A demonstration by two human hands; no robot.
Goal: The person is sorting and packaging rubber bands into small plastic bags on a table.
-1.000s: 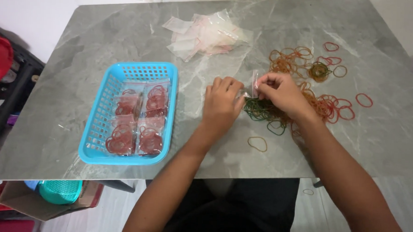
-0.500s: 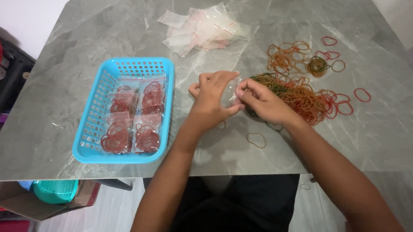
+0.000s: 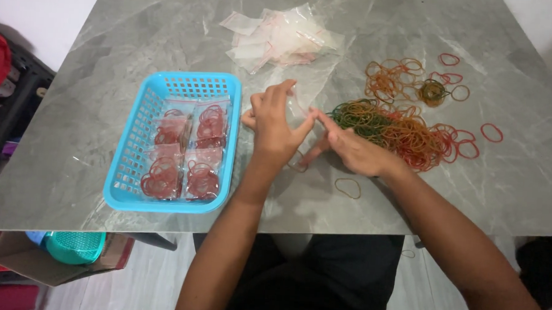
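Observation:
My left hand [image 3: 274, 124] grips a small clear plastic bag [image 3: 302, 100] just right of the blue basket [image 3: 129, 167]. My right hand [image 3: 351, 149] meets it from the right, fingers at the bag's lower edge, and its wrist lies beside the pile of rubber bands [image 3: 401, 126] in red, orange and green. Inside the basket lie several clear bags filled with red rubber bands [image 3: 186, 148]. Whether any bands are inside the held bag is hidden by my fingers.
A heap of empty clear bags [image 3: 281, 37] lies at the far middle of the grey marble table [image 3: 72, 134]. Loose bands [image 3: 443, 85] are scattered at the far right, and one band [image 3: 348, 188] lies near the front edge. A teal container [image 3: 73, 246] sits in a box below.
Both hands have moved left, away from the band pile and toward the basket. The clear bag now sits between them, nearer the basket's right side.

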